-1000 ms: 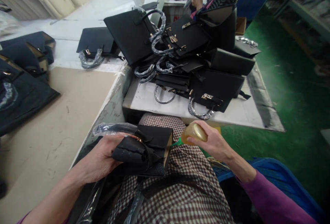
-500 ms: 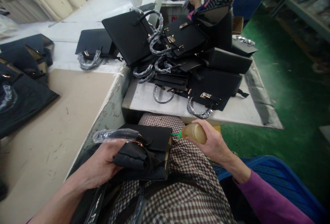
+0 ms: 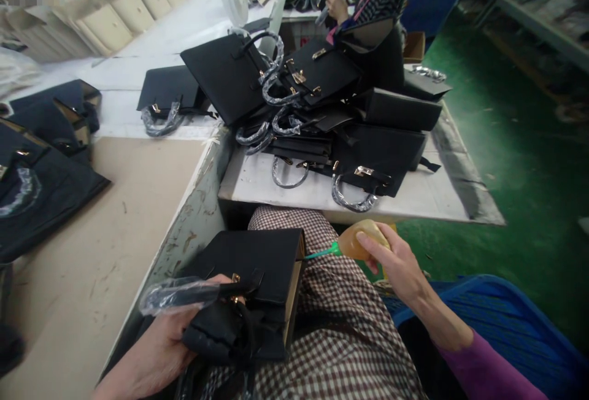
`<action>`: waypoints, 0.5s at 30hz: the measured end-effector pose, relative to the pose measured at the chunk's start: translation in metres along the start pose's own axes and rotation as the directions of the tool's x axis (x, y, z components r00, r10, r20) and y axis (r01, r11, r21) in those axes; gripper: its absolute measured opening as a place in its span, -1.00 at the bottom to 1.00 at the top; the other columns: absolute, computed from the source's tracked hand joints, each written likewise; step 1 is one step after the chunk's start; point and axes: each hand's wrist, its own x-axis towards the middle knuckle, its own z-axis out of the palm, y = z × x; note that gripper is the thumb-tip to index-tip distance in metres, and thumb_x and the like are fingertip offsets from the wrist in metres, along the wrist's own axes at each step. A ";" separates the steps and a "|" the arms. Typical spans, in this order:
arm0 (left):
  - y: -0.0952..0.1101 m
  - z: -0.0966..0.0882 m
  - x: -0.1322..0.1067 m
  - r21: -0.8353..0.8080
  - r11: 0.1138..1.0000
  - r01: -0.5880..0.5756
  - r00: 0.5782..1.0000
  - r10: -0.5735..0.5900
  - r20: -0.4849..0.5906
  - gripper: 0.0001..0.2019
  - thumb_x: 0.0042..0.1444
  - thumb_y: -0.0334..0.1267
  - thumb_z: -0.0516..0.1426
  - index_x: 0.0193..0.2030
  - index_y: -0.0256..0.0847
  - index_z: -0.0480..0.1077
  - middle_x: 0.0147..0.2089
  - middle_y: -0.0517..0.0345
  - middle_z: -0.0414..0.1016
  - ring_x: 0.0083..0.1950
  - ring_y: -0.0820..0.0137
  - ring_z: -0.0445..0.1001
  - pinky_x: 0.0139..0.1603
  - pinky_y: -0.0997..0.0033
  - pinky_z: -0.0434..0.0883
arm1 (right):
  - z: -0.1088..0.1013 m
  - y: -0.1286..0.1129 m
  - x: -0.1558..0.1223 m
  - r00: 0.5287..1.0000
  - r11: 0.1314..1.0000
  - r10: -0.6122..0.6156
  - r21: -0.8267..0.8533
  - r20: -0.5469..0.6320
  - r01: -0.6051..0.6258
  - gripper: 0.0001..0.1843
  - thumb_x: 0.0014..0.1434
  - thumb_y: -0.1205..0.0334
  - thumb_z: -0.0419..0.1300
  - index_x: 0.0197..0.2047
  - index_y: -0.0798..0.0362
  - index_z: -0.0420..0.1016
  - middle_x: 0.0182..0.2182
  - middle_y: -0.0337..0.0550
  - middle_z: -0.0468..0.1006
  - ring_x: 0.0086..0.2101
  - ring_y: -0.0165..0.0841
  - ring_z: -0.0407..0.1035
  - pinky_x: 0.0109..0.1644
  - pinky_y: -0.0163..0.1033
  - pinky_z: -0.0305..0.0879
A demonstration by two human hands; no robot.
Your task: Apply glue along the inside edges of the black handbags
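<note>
A black handbag [image 3: 251, 265] rests on my lap over the checked cloth [image 3: 331, 338]. My left hand [image 3: 161, 351] is closed around its folded flap and plastic-wrapped handle [image 3: 184, 292] at the lower left. An amber glue bottle [image 3: 361, 237] with a green nozzle is gripped in my right hand [image 3: 396, 265]. The nozzle tip touches the bag's upper right corner by its tan inner edge.
A pile of black handbags [image 3: 331, 111] with wrapped handles lies on the white table [image 3: 414, 197] ahead. More bags [image 3: 41, 161] sit at the left on a brown board [image 3: 115, 222]. Another person [image 3: 368, 1] works at the far end. A blue crate [image 3: 506, 326] stands by my right arm.
My left hand has drawn the bag nearer and lower on my lap, showing more of its flat side. The bottle's nozzle stays at the bag's right corner.
</note>
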 end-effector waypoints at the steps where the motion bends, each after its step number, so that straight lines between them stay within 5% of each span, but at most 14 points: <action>1: -0.005 0.001 -0.004 -0.090 0.994 0.068 0.997 -0.070 -0.018 -0.62 0.13 0.12 0.31 -0.09 -0.11 0.65 -0.09 0.03 0.65 -0.04 0.17 0.58 0.01 0.28 0.54 | 0.000 0.000 -0.004 1.000 1.000 0.008 0.011 -0.015 -0.008 -0.57 0.32 -0.22 0.19 -0.10 0.01 0.43 -0.52 -0.30 0.43 -0.59 -0.31 0.31 -0.58 -0.21 0.28; 4: -0.014 0.006 -0.010 -0.172 0.970 0.170 0.985 -0.174 -0.008 -0.58 -0.01 0.15 0.40 -0.22 -0.18 0.65 -0.19 0.01 0.65 -0.14 0.21 0.58 -0.07 0.35 0.53 | 0.000 0.002 -0.012 1.000 1.000 0.002 0.000 -0.028 -0.002 -0.56 0.29 -0.21 0.23 -0.07 0.00 0.44 -0.42 -0.23 0.52 -0.53 -0.26 0.38 -0.50 -0.16 0.37; 10: -0.023 0.013 -0.008 -0.260 0.897 0.358 0.930 -0.367 0.015 -0.77 -0.03 -0.06 0.44 -0.39 -0.17 0.65 -0.36 0.10 0.63 -0.33 0.32 0.56 -0.29 0.45 0.49 | 0.006 0.001 -0.018 0.992 0.986 -0.127 -0.108 -0.009 0.125 -0.49 0.15 -0.13 0.35 0.03 0.01 0.43 -0.16 -0.05 0.59 -0.17 -0.04 0.50 -0.04 0.06 0.44; 15: -0.024 0.010 -0.001 -0.155 0.927 0.342 0.940 -0.341 0.034 -0.82 0.01 -0.09 0.40 -0.42 -0.15 0.67 -0.36 0.10 0.64 -0.29 0.25 0.57 -0.24 0.41 0.54 | 0.015 0.001 -0.022 0.978 0.966 -0.205 -0.152 0.030 0.207 -0.51 0.14 -0.08 0.35 0.03 0.01 0.43 -0.13 -0.03 0.58 -0.16 -0.05 0.48 0.01 0.05 0.40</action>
